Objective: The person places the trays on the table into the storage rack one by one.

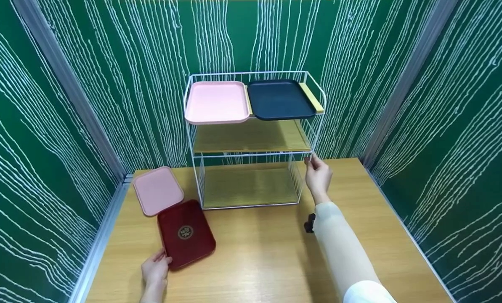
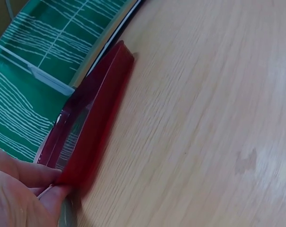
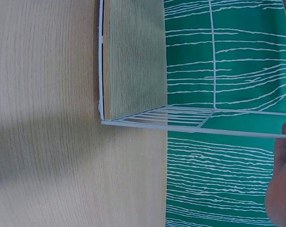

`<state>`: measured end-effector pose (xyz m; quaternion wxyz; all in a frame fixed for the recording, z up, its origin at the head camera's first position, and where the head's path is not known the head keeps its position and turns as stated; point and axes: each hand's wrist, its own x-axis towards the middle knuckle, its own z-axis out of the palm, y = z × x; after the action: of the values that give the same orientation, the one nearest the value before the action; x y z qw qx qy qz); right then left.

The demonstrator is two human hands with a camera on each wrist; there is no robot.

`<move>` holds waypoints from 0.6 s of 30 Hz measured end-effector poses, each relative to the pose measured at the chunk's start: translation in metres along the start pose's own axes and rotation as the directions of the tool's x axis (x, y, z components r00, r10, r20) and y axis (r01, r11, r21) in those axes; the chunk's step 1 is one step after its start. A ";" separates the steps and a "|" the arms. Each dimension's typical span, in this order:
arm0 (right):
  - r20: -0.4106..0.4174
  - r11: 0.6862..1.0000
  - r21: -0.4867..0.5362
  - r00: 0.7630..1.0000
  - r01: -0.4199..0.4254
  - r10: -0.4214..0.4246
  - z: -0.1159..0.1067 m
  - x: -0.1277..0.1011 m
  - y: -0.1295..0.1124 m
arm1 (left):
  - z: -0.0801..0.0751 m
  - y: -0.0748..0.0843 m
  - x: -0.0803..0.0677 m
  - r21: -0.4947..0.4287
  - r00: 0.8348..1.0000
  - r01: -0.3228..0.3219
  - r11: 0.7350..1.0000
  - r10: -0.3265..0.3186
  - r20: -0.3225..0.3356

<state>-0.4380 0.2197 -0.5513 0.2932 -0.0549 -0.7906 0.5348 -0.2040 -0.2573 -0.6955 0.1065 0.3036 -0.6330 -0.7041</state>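
Note:
My left hand (image 1: 155,269) pinches the near left edge of a dark red rectangular tray (image 1: 196,242) with a round emblem, at the table's left. In the left wrist view, thumb and fingers clasp a corner of that tray (image 2: 98,120). On the other side, my right hand (image 1: 318,176) grips the front right post of a white wire rack (image 1: 253,136), just below its middle shelf. The right wrist view shows the fingers at the far end of this post (image 3: 204,131). On the rack's top tier, a pink tray (image 1: 217,102) sits beside a black tray (image 1: 281,99).
A second pink tray (image 1: 158,191) lies on the wooden table (image 1: 259,248), touching or overlapped by the red tray's far edge. Green walls with white wavy lines enclose the table's back and sides. A small black device (image 1: 309,223) is at my right forearm.

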 end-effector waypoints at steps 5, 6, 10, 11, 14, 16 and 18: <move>0.002 1.000 -0.009 1.000 -0.001 0.001 0.000 0.000 -0.001 | -0.004 -0.001 -0.001 -0.012 1.000 0.009 1.000 -0.010 -0.012; 0.001 1.000 -0.008 1.000 0.001 -0.001 0.000 0.000 -0.001 | -0.004 -0.001 -0.001 -0.012 1.000 0.009 1.000 -0.009 -0.013; -0.001 1.000 -0.003 1.000 0.005 -0.005 0.000 0.000 -0.001 | -0.006 -0.002 -0.001 -0.026 1.000 0.018 0.999 -0.018 -0.018; -0.001 1.000 -0.005 1.000 0.006 -0.006 0.000 0.000 -0.001 | -0.007 -0.002 -0.001 -0.034 1.000 0.022 0.999 -0.023 -0.019; -0.002 1.000 -0.016 1.000 0.014 -0.014 0.000 0.001 0.000 | -0.008 -0.004 -0.003 -0.061 0.999 0.028 0.998 -0.029 -0.024; -0.005 0.999 -0.031 1.000 0.023 -0.023 0.000 0.001 0.001 | -0.009 -0.004 -0.004 -0.086 0.999 0.032 0.996 -0.033 -0.015; -0.005 0.999 -0.041 1.000 0.030 -0.031 0.000 0.001 0.001 | -0.010 -0.003 -0.004 -0.096 0.999 0.032 0.995 -0.033 -0.010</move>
<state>-0.4394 0.2205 -0.5514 0.3023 -0.0503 -0.8013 0.5138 -0.1943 -0.2628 -0.6973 0.1131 0.3126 -0.5928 -0.7335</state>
